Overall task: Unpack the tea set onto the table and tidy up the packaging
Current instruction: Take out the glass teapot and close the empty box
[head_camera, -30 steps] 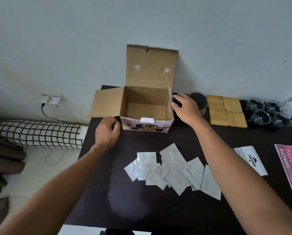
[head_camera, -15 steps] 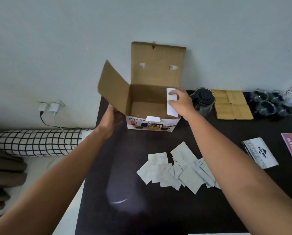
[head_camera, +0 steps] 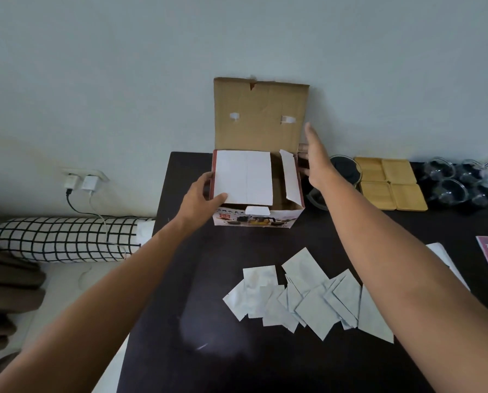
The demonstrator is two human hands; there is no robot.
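A cardboard box [head_camera: 258, 194] sits at the table's [head_camera: 180, 279] far edge, at 12 o'clock, its tall lid upright against the wall. The left hand [head_camera: 200, 199] presses the left flap [head_camera: 244, 177] down flat, thumb on top, fingers curled round its edge. The right hand [head_camera: 317, 163] hovers open, fingers straight and together, beside the half-raised right flap [head_camera: 291, 177]. Judgement: fold the right flap next, then the lid, steadying the box. A dark glass pot [head_camera: 346, 168], 4 wooden coasters [head_camera: 390, 182] and cups [head_camera: 458, 182] crowd 2 o'clock; loose wrappers [head_camera: 308, 296] lie at 5 o'clock. Room is open at 7 o'clock.
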